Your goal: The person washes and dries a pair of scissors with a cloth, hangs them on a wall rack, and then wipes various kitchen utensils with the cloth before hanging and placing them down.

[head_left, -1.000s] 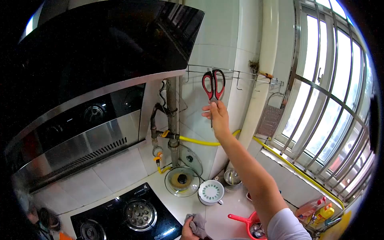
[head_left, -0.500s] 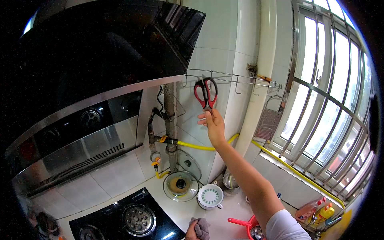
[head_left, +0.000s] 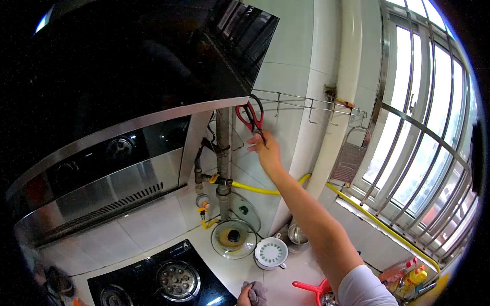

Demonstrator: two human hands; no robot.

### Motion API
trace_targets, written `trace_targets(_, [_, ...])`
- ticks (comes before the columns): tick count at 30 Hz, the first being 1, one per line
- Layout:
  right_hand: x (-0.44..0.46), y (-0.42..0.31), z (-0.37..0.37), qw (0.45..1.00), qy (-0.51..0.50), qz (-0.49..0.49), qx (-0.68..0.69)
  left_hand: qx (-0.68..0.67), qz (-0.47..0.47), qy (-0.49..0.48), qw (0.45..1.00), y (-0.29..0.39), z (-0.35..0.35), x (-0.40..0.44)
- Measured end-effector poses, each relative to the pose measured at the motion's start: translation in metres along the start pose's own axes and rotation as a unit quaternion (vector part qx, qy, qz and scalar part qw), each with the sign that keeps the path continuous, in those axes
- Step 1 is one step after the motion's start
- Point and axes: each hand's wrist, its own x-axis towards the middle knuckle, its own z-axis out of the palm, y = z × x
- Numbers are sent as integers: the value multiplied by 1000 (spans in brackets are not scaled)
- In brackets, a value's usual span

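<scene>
"Where are the red-and-black scissors [head_left: 252,116]?"
"Pinched in the right hand's [head_left: 268,151] fingers, handles rising above the fingertips, near the range hood's [head_left: 168,56] lower corner."
"And the left hand [head_left: 244,297]?"
"Fingers closed on a grey cloth [head_left: 258,292], beside the gas stove [head_left: 214,278]."

No text is showing legibly: the pale marks [head_left: 179,248] on the black stove [head_left: 153,270], below and left of the right hand's [head_left: 269,153] fingers [head_left: 253,143], are appearing too small to read, and the yellow bottle's [head_left: 414,278] label, below and right of them, is looking blurred.
</scene>
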Motion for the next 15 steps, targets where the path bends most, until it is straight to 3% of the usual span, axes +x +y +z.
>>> trace_targets(7, [9,44,-2,999,39,-8,-10,2,22,8,1000,0,-8,1])
trace_targets(10, [10,41,-2,994,11,27,-104,-6,11,13,1000,-1,-6,-6])
trace_targets(12, [9,31,0,949,14,35,-314,-35,-4,11,999,-1,-10,-2])
trace_targets(15, [5,17,5,962,-13,53,-269,-30,-20,-6,999,-2,-12,-4])
